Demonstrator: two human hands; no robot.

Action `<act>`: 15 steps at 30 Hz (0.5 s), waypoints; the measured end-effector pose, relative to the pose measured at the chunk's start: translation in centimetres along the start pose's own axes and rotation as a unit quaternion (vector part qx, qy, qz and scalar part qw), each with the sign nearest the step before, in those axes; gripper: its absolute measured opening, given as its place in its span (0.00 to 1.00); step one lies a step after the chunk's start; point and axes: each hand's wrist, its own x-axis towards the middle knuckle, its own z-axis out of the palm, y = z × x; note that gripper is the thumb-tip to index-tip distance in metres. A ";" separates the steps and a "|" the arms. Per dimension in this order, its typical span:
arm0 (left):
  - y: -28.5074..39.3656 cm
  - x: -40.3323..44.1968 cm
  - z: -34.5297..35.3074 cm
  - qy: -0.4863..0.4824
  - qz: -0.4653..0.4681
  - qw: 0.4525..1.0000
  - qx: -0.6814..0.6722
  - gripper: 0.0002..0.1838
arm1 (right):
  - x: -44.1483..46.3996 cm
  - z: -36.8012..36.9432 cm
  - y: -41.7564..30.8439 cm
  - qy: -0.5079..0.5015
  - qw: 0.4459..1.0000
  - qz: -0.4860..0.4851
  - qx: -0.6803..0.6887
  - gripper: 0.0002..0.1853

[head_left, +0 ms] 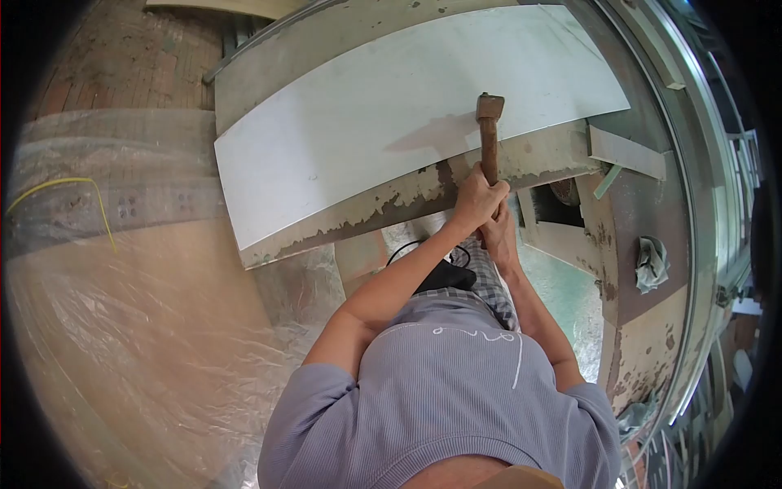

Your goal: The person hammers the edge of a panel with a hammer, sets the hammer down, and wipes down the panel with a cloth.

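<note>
My left hand point(479, 200) is wrapped round the brown handle of a hammer point(489, 147), with its blocky head pointing away from me. Just below it, my right hand point(501, 232) is closed round the lower part of the same handle. The hammer's head is over the near edge of a large white sheet point(358, 122) and casts a shadow on it. Under the sheet is a worn bench point(383, 208) with peeling, stained patches along its front edge.
Clear plastic film point(130, 326) covers the area on the left, with a yellow cord point(94, 191) there. On the right are a short pale board point(627, 152), a crumpled cloth point(652, 265) and a metal rail point(692, 204).
</note>
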 end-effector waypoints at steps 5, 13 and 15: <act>-0.3 -0.2 -0.1 0.002 0.006 1.000 -0.011 0.17 | 0.0 0.3 0.7 0.015 0.999 -0.030 0.012 0.21; -0.1 -0.4 0.0 0.010 0.002 1.000 0.001 0.20 | -0.1 0.4 0.4 0.011 1.000 -0.021 0.012 0.20; -0.3 -0.3 0.0 0.013 -0.002 1.000 0.028 0.19 | -0.1 0.4 0.4 0.009 1.000 -0.029 0.008 0.20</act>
